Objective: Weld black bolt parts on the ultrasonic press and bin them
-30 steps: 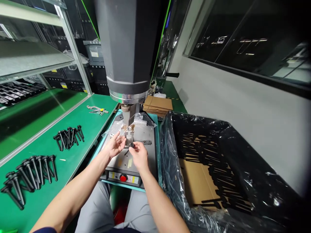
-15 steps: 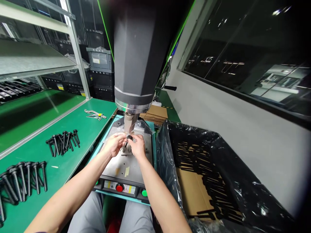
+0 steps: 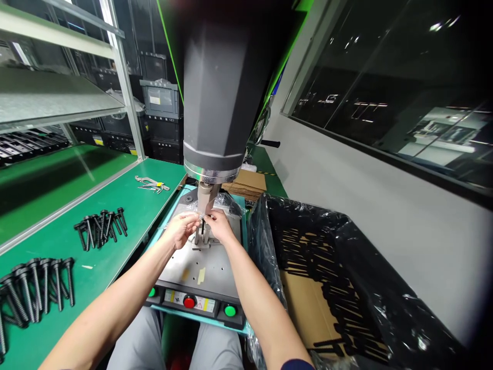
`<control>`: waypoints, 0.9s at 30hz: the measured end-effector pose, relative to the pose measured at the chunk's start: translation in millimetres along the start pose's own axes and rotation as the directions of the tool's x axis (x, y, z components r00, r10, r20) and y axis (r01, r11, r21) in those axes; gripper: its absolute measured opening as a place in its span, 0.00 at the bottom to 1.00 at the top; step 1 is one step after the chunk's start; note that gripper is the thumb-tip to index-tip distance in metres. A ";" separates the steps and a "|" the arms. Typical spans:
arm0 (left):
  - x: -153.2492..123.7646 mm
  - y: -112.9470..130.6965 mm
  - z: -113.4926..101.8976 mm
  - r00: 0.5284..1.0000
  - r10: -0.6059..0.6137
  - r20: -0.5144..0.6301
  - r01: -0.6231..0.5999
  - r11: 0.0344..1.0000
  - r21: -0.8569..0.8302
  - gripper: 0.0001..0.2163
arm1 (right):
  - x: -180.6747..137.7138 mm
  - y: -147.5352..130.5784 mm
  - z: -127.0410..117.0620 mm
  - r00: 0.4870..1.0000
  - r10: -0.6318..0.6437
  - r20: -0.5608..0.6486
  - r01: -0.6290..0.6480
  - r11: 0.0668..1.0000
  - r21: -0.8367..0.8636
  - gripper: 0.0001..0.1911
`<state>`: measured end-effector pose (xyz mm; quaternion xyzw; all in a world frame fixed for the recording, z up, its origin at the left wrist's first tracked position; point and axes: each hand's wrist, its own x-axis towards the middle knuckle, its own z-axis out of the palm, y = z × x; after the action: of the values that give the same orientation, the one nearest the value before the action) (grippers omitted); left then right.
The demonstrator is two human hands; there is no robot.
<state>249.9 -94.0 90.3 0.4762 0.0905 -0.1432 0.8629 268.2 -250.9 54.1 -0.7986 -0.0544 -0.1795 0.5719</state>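
Observation:
Both my hands meet at a small metal fixture (image 3: pixel 202 235) on the grey plate (image 3: pixel 200 264) of a press machine, right under its horn (image 3: pixel 205 198). My left hand (image 3: pixel 180 228) and my right hand (image 3: pixel 219 226) pinch a small black pin-like part (image 3: pixel 202 225) that stands upright in the fixture. Fingers of both hands are closed on it. The big grey machine head (image 3: pixel 219 97) hangs above.
Red (image 3: pixel 188 302) and green (image 3: pixel 230 310) buttons sit on the machine's front. Groups of black bolts (image 3: pixel 100 226) (image 3: pixel 36 285) lie on the green bench at left. A black-bagged box (image 3: pixel 346 277) with black parts stands at right. Cardboard (image 3: pixel 246 182) lies behind.
My hands moved from the front of the plate up to the fixture under the horn, bringing the black part with them; it now stands upright there.

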 end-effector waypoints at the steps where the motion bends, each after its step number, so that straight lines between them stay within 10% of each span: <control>1: 0.3 0.6 -0.2 1.000 0.002 0.003 -0.002 1.000 0.004 0.10 | 1.2 0.1 0.7 1.000 0.000 0.000 0.000 1.000 0.010 0.03; 13: -9.8 -24.4 0.0 0.996 0.088 0.013 -0.089 0.986 0.142 0.11 | -32.0 17.2 8.5 0.937 0.312 -0.155 -0.242 0.903 0.356 0.21; 27: -21.3 -48.0 -11.4 0.992 0.123 -0.033 -0.116 0.978 0.173 0.13 | -90.9 31.7 4.6 0.835 0.526 -0.160 -0.365 0.749 0.553 0.19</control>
<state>213.6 -105.1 52.3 0.5560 0.0678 -0.0879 0.8237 193.9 -246.5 -7.3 -0.5737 0.1848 -0.1369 0.7861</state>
